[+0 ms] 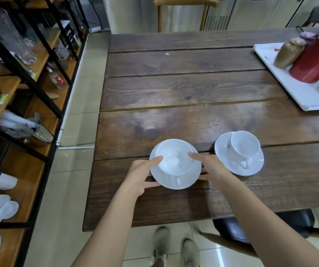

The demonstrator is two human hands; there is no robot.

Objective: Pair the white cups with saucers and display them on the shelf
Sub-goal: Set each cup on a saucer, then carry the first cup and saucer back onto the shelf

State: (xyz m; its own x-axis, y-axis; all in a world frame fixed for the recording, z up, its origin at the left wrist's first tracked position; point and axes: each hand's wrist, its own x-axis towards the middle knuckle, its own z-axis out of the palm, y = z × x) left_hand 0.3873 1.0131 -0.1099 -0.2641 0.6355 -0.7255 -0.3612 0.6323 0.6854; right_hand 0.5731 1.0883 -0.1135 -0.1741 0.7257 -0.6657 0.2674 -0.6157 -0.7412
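A white cup [174,156] stands on a white saucer [185,180] near the front of the dark wooden table [174,89], its handle toward me. My left hand [145,173] grips the saucer's left rim, with the thumb touching the cup's side. My right hand [211,168] holds the saucer's right rim, with the forefinger against the cup. A second white cup [245,144] rests on its own saucer [224,151] just to the right, untouched. The wooden shelf [41,132] with a black frame stands to the left of the table.
A white tray [297,91] at the table's far right carries a red jar [314,60], a brown jar [287,53] and a green bowl. The shelf holds glassware, bottles and white dishes [0,208]. Chairs stand at the far side and near my right arm.
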